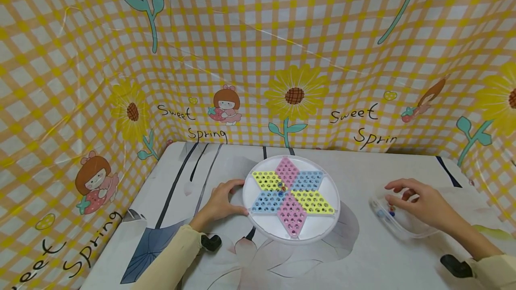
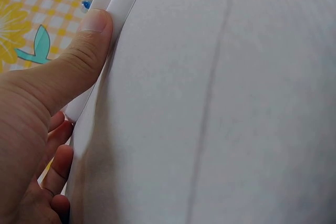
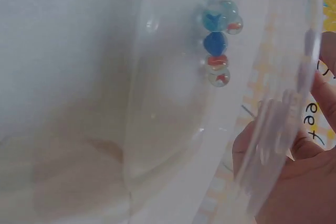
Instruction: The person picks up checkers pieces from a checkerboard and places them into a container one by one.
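A round white Chinese checkers board (image 1: 251, 225) with a pink, yellow and blue star lies on the table. A few glass marbles (image 1: 281, 194) sit near the star's centre. My left hand (image 1: 219, 201) holds the board's left edge. In the left wrist view its thumb (image 2: 89, 45) lies along the rim, with the other fingers curled against the side. Over at the right, my right hand (image 1: 423, 202) hovers above a clear plastic container (image 1: 413, 235), thumb and index finger apart. Several marbles (image 3: 215, 44) lie together inside the container. Its clear wall partly covers the right fingers in the right wrist view.
A pale patterned cloth covers the table (image 1: 314, 267). Behind and to the left rises a yellow checked curtain (image 1: 250, 48) with sunflowers and lettering. Bare tabletop separates the board from the container.
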A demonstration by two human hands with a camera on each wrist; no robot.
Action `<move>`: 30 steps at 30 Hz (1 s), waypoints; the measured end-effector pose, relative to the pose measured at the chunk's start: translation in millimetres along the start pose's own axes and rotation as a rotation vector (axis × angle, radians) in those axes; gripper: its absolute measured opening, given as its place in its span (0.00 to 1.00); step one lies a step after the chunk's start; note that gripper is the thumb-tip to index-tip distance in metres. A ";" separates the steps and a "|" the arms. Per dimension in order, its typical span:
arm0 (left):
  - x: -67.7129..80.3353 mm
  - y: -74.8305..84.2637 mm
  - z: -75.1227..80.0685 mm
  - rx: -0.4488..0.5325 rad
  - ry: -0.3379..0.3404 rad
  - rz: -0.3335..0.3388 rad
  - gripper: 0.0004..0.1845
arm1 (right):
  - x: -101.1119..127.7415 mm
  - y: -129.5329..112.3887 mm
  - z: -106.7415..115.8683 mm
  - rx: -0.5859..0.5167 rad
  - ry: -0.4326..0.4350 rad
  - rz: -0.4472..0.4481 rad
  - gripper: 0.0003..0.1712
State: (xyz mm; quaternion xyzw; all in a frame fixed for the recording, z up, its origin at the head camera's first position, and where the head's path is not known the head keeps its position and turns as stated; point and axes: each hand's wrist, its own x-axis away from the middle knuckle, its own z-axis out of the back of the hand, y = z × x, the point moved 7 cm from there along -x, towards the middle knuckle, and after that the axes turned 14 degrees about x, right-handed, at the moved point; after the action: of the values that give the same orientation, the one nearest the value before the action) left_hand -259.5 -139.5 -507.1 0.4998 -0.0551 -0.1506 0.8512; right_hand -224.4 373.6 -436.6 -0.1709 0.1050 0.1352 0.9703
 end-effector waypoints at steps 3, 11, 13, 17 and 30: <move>-0.9 -0.5 0.6 -0.001 0.002 -0.006 0.49 | -4.1 -2.7 4.5 0.008 0.018 0.013 0.15; -1.4 1.2 0.9 -0.008 0.003 -0.032 0.49 | -17.5 -15.4 21.1 -0.008 0.087 0.087 0.16; -1.1 2.3 0.9 -0.004 0.001 -0.033 0.48 | -21.8 -18.8 24.5 -0.002 0.099 0.099 0.17; -0.9 3.2 0.8 0.000 -0.003 -0.026 0.48 | -30.3 -25.7 29.5 0.006 0.107 0.122 0.17; -3.4 -4.2 -0.2 -0.010 -0.005 -0.046 0.48 | -49.3 -45.2 35.1 0.017 0.093 0.151 0.16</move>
State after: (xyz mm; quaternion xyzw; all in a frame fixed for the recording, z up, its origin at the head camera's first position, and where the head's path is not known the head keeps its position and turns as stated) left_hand -263.5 -140.2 -510.7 0.4961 -0.0451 -0.1715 0.8500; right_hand -251.8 334.2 -378.2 -0.1603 0.1636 0.1991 0.9528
